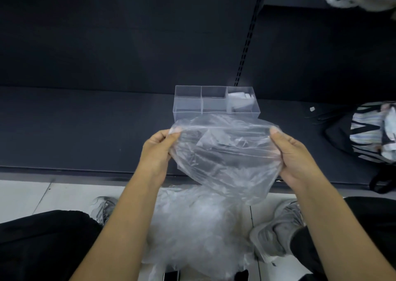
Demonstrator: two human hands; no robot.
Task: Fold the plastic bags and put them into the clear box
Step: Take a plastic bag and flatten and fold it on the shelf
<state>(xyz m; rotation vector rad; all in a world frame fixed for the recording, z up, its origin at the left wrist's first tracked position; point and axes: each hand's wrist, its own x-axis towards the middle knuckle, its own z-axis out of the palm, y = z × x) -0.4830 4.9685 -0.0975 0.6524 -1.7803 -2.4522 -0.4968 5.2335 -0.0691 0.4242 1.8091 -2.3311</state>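
A crumpled clear plastic bag [225, 152] hangs stretched between both hands above the front edge of a dark shelf. My left hand [157, 152] pinches its left top corner and my right hand [293, 154] grips its right side. Just behind the bag stands the clear box [188, 109] with three compartments. Folded white bags [241, 101] lie in its right compartment; the other two look empty. A heap of loose plastic bags [197, 227] lies on the floor between my feet.
The dark shelf [85, 130] stretches left and right, with a dark back wall behind it. A black and striped bag [364, 132] sits on the shelf at the right. My grey shoes [276, 229] flank the heap on the pale tiled floor.
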